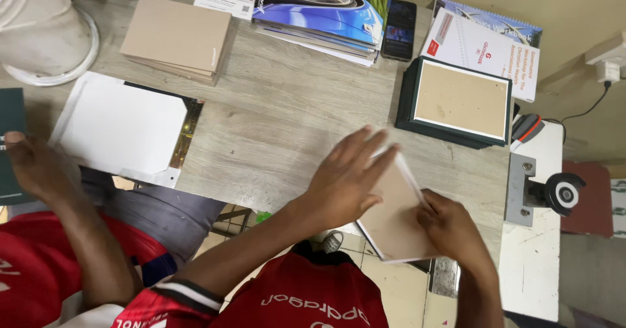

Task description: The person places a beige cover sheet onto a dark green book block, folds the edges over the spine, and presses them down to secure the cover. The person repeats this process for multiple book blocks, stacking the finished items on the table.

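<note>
A red jersey (pixel 313 298) fills the near edge of the view, and from it two bare arms reach to the worktop's (pixel 274 126) near edge. The left hand (pixel 345 175) lies flat, fingers spread, on a tan board (pixel 394 220) that juts out over that edge; the right hand (pixel 450 227) pinches the board's right side, thumb on top, beside a thin white sheet (pixel 407 171) that stands up along the board's far side. Both hands are thus on the board, close together but not touching. Just beyond, toward the right edge, sits a dark green frame stack (pixel 460 103) with a brown backing facing up. At the far edge lie magazines (pixel 326 8), a black phone (pixel 399 21) and a spiral notebook (pixel 486 44). A pile of tan boards (pixel 176 38) rests toward the far left, with a white card (pixel 124 126) over gold foil near the left near edge. At the left, another person's hand (pixel 36 165) rests beside a dark green cover (pixel 10 126). A metal tool with a round knob (pixel 544 194) is fixed past the right edge.
</note>
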